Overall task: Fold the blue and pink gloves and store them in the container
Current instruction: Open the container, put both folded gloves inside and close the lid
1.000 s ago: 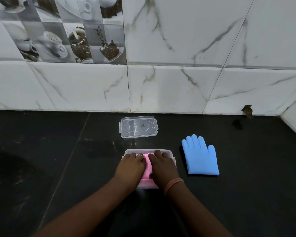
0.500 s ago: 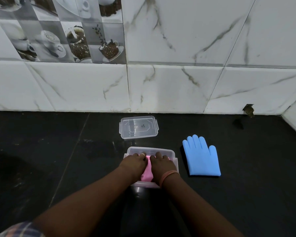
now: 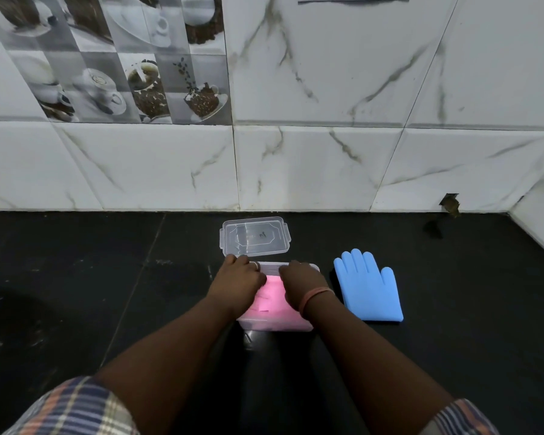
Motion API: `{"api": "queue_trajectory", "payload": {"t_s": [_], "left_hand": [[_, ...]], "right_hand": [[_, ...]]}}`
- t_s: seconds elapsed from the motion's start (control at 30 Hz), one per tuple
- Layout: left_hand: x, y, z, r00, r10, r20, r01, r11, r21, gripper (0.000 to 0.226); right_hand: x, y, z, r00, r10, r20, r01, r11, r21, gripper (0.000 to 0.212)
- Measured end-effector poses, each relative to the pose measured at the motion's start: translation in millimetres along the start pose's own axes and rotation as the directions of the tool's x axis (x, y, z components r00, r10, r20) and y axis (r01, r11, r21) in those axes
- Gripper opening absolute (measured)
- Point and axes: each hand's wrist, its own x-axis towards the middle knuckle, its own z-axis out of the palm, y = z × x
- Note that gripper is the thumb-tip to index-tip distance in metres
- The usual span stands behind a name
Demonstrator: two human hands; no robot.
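Black polished stone countertop (image 3: 76, 293) stretches out in front of me, backed by white marble-look wall tiles (image 3: 327, 167), with a panel of coffee-cup picture tiles (image 3: 123, 73) at the upper left. My checked sleeves show at the bottom corners. Near the middle, my left hand (image 3: 237, 285) lies palm down with fingers curled over the left side of a clear plastic container (image 3: 275, 324). Inside it sits the pink glove (image 3: 272, 301), folded, showing between my two hands. My right hand (image 3: 302, 285), with a pink band (image 3: 313, 296) at the wrist, presses down on the container's right side in the same way. Neither hand grips anything. Just behind the container lies its clear lid (image 3: 255, 236), flat on the counter. To the right, just beside the container, the blue glove (image 3: 369, 287) lies flat and unfolded, fingers pointing toward the wall.
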Motion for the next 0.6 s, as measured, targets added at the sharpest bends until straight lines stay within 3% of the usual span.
{"api": "queue_trajectory", "payload": {"t_s": [0.13, 0.23, 0.37, 0.47, 0.6], "left_hand": [[0.3, -6.2, 1.3, 0.996, -0.034, 0.077, 0.033, 0.999, 0.021, 0.028], [1.9, 1.5, 6.2, 0.988, -0.071, 0.136, 0.062, 0.996, 0.065, 0.027], [11.3, 15.3, -1.3, 0.983, -0.118, 0.139, 0.101, 0.987, 0.123, 0.025], [33.3, 28.0, -23.8, 0.991, -0.124, 0.052, 0.124, 0.992, 0.008, 0.021], [66.8, 54.6, -47.6, 0.981, -0.168, -0.098, 0.143, 0.965, -0.218, 0.04]], "right_hand": [[4.2, 13.1, -9.1, 0.998, 0.063, -0.015, -0.06, 0.985, 0.159, 0.018], [4.8, 23.0, -9.7, 0.983, 0.144, -0.11, -0.107, 0.952, 0.287, 0.019], [0.6, 45.7, -1.3, 0.893, 0.372, -0.255, -0.171, 0.803, 0.572, 0.016], [-2.3, 64.5, 6.8, 0.791, 0.584, -0.183, -0.293, 0.624, 0.725, 0.012], [-5.4, 90.8, 12.6, 0.695, 0.716, -0.055, -0.466, 0.508, 0.724, 0.018]]}}
